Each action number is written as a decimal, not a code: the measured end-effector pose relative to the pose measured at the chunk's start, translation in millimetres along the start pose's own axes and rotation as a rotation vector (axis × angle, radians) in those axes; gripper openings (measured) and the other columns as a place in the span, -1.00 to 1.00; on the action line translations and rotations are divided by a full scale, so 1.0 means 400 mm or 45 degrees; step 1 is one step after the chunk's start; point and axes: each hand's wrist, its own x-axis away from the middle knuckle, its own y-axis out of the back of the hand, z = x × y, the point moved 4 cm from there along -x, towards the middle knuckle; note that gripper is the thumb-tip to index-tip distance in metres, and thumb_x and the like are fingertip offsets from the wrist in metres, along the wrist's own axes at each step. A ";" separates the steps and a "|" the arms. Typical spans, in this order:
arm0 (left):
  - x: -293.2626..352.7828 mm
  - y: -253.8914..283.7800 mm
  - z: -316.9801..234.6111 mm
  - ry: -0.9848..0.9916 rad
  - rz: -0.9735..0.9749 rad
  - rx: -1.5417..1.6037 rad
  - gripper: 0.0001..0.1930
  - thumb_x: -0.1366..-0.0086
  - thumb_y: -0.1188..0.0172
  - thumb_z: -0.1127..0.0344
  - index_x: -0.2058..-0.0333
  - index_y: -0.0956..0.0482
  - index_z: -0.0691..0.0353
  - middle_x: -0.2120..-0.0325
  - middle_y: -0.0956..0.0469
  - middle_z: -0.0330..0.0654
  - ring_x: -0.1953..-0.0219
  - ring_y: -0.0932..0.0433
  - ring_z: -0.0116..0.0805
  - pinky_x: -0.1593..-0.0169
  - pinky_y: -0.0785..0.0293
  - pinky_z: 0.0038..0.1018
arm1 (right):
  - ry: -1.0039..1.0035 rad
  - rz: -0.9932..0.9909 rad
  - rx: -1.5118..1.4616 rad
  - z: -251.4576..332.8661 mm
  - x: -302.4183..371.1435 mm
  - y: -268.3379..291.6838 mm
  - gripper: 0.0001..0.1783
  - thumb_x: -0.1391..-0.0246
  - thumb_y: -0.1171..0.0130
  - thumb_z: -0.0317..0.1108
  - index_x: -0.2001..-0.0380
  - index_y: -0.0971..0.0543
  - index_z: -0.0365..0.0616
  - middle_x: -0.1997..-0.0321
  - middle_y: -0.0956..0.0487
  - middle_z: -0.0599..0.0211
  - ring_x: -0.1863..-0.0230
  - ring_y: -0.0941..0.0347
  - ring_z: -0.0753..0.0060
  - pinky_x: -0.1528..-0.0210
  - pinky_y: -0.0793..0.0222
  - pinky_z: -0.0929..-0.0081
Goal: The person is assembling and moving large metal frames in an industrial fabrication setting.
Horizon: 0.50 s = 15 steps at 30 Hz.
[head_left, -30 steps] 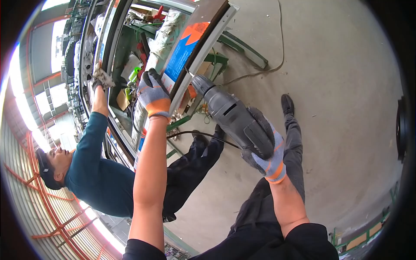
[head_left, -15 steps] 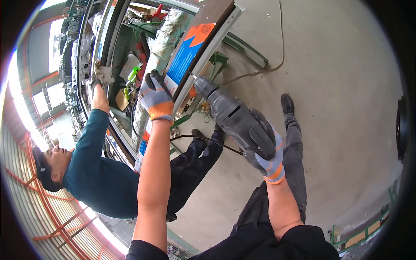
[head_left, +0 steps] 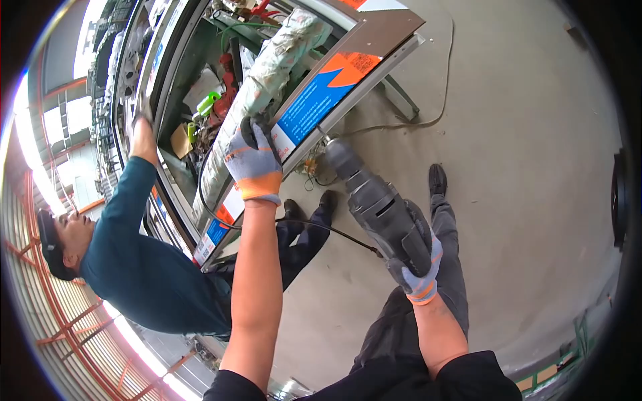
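Drill (head_left: 384, 210), dark grey, is held in the right grip (head_left: 421, 271), gloved fingers closed around its handle. Its body extends forward and to the left of that grip, ending in the chuck (head_left: 343, 159). The bit (head_left: 324, 132) points at the outer edge of the frame bar (head_left: 384, 33); contact at the tip cannot be confirmed. The bar, brown-faced with a blue and orange label (head_left: 311, 110), slants up and to the right of the left grip (head_left: 254, 160). That grip, also gloved, lies over the bar with fingers curled; whether they pinch it cannot be determined.

Surroundings: a black cable (head_left: 328, 228) runs from beside the right grip leftward behind the left forearm, crossing the space between both grips. A wrapped roll (head_left: 264, 83) lies just beside the left grip. Farther left of it are a bright green item (head_left: 208, 103) and a cardboard piece (head_left: 180, 142). A co-worker (head_left: 147, 274) in a teal top stands left of the left grip. A cord (head_left: 445, 100) lies on the floor (head_left: 535, 167), ahead of the right grip.
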 end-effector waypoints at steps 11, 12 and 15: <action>-0.014 -0.001 -0.006 -0.023 -0.031 0.030 -0.78 -0.33 0.06 0.33 0.29 -0.55 0.31 0.48 -0.53 0.11 0.37 -0.50 0.16 0.28 -0.38 -0.10 | 0.026 -0.009 -0.196 0.020 -0.019 0.018 -0.05 0.36 -0.37 -0.43 -0.23 -0.29 -0.41 -0.20 -0.44 0.03 -0.20 -0.38 0.28 -0.27 -0.17 0.43; -0.014 -0.001 -0.010 -0.030 -0.030 0.030 -0.78 -0.33 0.06 0.33 0.29 -0.55 0.31 0.48 -0.53 0.11 0.37 -0.50 0.16 0.28 -0.38 -0.10 | -0.020 -0.012 -0.165 0.030 -0.022 0.016 -0.19 0.24 -0.32 -0.29 -0.17 -0.37 -0.31 -0.21 -0.41 -0.09 -0.20 -0.39 0.11 -0.25 -0.22 0.37; -0.012 0.005 -0.016 0.012 -0.059 0.077 -0.76 -0.33 0.06 0.33 0.34 -0.56 0.31 0.49 -0.54 0.12 0.39 -0.49 0.17 0.29 -0.37 -0.11 | -0.087 -0.015 -0.172 0.033 -0.027 0.026 -0.27 0.15 -0.29 -0.15 -0.12 -0.45 -0.28 -0.22 -0.39 -0.18 -0.19 -0.40 -0.02 -0.23 -0.26 0.33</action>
